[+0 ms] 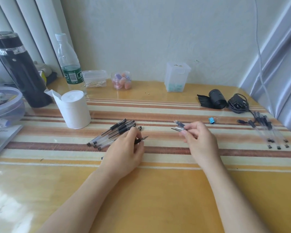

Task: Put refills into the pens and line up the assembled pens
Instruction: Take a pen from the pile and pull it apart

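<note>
Hands work above a glossy yellow table crossed by brown and cream stripes. The left hand pinches one clear-barrelled pen with a black grip, its metal tip pointing right and slightly up; the barrel runs back under the palm. Just behind that hand lies a loose pile of clear plastic pens with black grips, slanting from lower left to upper right. The right hand is closed around a small bundle of thin refills, their metal tips fanning out to the left past the fingers. The two hands are apart, not touching. At the right edge of the table a row of clear pens with black end caps lies side by side, caps toward the viewer. A small blue object sits between that row and the right hand. A white paper roll stands behind the pile.
</note>
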